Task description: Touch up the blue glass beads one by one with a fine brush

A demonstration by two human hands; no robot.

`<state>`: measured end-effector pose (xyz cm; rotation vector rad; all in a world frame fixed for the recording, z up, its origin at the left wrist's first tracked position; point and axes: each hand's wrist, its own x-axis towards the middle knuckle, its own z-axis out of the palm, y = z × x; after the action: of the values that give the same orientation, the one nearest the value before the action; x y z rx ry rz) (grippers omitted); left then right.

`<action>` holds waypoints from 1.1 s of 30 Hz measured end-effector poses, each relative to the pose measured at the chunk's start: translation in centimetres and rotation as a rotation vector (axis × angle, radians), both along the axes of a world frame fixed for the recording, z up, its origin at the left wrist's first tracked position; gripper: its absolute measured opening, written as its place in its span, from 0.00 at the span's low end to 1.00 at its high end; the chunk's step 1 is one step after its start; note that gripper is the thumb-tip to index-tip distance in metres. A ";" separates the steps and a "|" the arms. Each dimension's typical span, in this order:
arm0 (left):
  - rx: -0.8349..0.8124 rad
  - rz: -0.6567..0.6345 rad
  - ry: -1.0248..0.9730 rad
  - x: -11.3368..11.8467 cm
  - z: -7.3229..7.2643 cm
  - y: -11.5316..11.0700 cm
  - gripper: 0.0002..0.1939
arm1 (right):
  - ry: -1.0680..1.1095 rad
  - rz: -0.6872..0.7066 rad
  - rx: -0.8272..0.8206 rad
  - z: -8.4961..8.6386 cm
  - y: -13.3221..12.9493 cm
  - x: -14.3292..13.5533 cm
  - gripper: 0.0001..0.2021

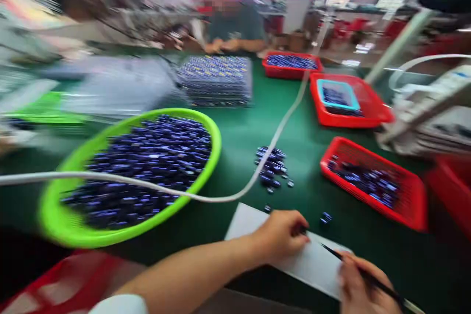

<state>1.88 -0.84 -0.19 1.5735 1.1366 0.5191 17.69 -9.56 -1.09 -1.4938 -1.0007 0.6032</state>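
Note:
My left hand point(281, 236) is closed over a white sheet point(312, 264), with a small dark piece point(302, 229) pinched between thumb and fingers. My right hand point(362, 279) grips a slim black pen-like tool point(373, 280), its fine tip pointing toward my left hand. Whether the tool is a brush or a pen cannot be made out. One shiny dark piece point(326, 218) lies on the green table just beyond the sheet. A loose pile of such pieces point(272, 164) sits farther off, with a stray piece point(268, 208) by the sheet's edge.
At left, a lime-green basket point(217, 144) holds many dark glossy pieces. A white cable point(217, 199) crosses over it. Red baskets point(419, 206) line the right, one with a blue-rimmed tray point(356, 95). Stacked clear trays point(217, 91) stand at the back. Opposite sits a person point(235, 24).

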 end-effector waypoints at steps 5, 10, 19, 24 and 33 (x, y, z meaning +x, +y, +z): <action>0.200 -0.042 -0.039 -0.8 -0.1 0.0 0.10 | 0.165 -0.140 -0.072 -0.5 -2.2 1.1 0.13; 0.267 -0.050 -0.068 -0.6 0.1 -1.2 0.10 | 0.165 -0.135 -0.045 -0.8 -1.6 -0.6 0.08; 0.143 -0.008 -0.111 -0.2 -0.2 -1.1 0.10 | 0.028 -0.085 0.026 -1.0 -2.1 -0.6 0.06; 0.144 -0.006 -0.106 -0.2 -0.1 -1.0 0.09 | -0.015 -0.060 0.057 -0.9 -2.0 -0.7 0.07; 0.119 -0.012 -0.072 -0.1 0.1 -0.9 0.08 | -0.035 -0.057 0.029 -0.9 -2.2 -0.8 0.06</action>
<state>1.73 -1.75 -0.12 1.6488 1.0574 0.6403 16.86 -11.73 -1.95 -1.5062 -0.9861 0.5214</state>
